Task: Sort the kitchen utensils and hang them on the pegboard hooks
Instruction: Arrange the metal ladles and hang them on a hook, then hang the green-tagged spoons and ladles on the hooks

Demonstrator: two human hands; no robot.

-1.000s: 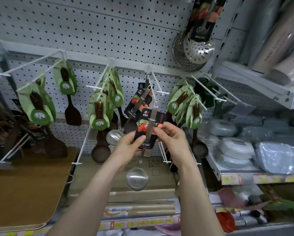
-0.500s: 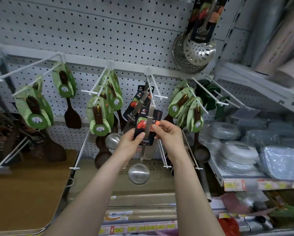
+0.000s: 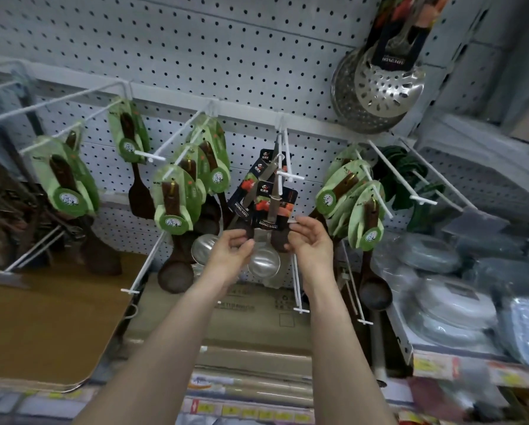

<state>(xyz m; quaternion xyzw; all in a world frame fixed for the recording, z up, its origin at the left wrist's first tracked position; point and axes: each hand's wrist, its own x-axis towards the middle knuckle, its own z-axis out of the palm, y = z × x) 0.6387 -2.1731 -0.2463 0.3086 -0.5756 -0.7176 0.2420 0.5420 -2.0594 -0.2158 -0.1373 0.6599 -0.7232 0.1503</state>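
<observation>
Down from the card point(image 3: 283, 199) went both hands, and the ladle point(image 3: 264, 261) hung by itself on the white hook point(image 3: 287, 175). It hung straight up and down, bowl at the bottom. The right hand point(image 3: 314, 243) was open, fingertips at the card's corner. The left hand point(image 3: 231, 250) was curled by the handle; its hold was unclear. Behind stood the grey pegboard point(image 3: 195, 41), with a brown box point(image 3: 257, 314) below.

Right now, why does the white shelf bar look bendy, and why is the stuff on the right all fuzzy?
Head view: the wide lens bows the white rail; head view, right edge: the wrapped lids smear into blur; head view, middle: the steel ladle bowl glints with glare.
</observation>
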